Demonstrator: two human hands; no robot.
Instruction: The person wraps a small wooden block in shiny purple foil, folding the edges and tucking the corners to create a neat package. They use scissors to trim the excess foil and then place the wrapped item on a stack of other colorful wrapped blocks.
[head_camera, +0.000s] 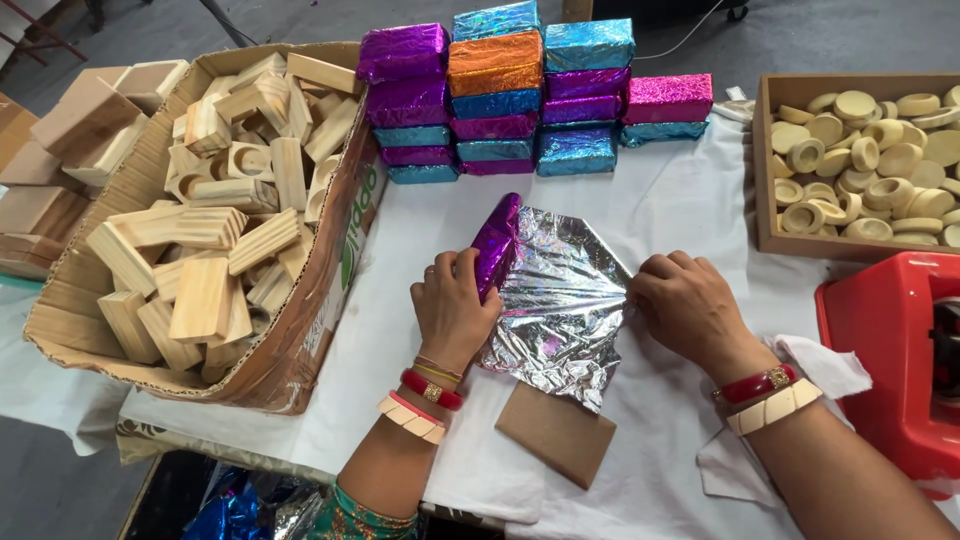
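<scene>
Pressing down at the centre of the white cloth (660, 215): left hand (452, 310), fingers curled tight over a block half-wrapped in purple foil (495, 245), with the block tilted up toward 12 o'clock from the knuckles. Spreading out at 3 o'clock of that block, a crinkled silver foil sheet (560, 300), shiny side up. Pinching the sheet's right edge: right hand (690, 305), fingertips closed on the foil. Lying flat at 6 o'clock of the sheet, partly under its lower corner, a brown cardboard piece (555, 435).

Sitting at 9 o'clock of the hands, a large open cardboard box (330, 300), heaped with bare wooden blocks (215, 225), some plain, some with round holes, lying every which way. Stacked beyond it at 10 o'clock, more plain wooden slabs (85, 120) outside the box.

Standing at 12 o'clock, a stack of finished foil-wrapped blocks (500, 95) in purple, teal, orange and pink, piled in several columns on the cloth.

Resting at 2 o'clock, a shallow wooden tray (765, 170), filled with round wooden discs and rings (870, 165). Showing at 3 o'clock, cut off by the frame edge, a red plastic object (885, 345); kind not clear.
</scene>
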